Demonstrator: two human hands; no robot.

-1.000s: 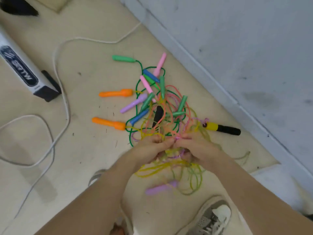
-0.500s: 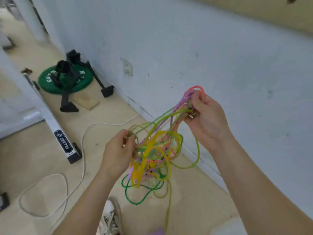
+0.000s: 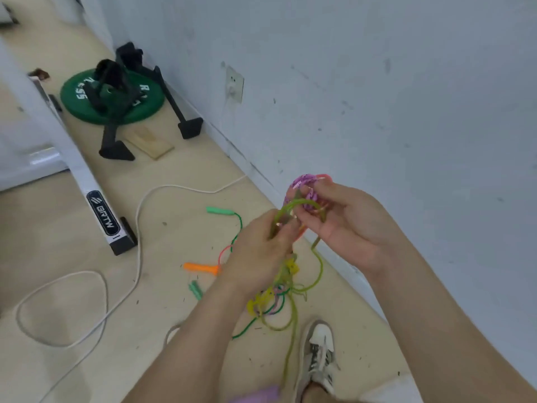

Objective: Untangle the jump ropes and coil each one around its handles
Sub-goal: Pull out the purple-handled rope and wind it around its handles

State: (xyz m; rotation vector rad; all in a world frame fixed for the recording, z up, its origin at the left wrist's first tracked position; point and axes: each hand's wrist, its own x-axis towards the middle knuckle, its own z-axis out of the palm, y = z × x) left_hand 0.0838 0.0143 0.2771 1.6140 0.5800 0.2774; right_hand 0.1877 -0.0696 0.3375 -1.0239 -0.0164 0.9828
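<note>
Both hands grip the tangled ropes (image 3: 286, 289) in the air: left hand (image 3: 258, 251) pinches a green loop, right hand (image 3: 345, 225) pinches purple strands.

Bright even daylight, faint soft shadows, slight motion blur, wide-angle edge bending

Beige floor (image 3: 72, 228) — green handle (image 3: 219, 211), orange handle (image 3: 200, 267), white cable (image 3: 139, 228), green weight plate (image 3: 145, 103), wooden board (image 3: 149, 142) lying on it.
</note>
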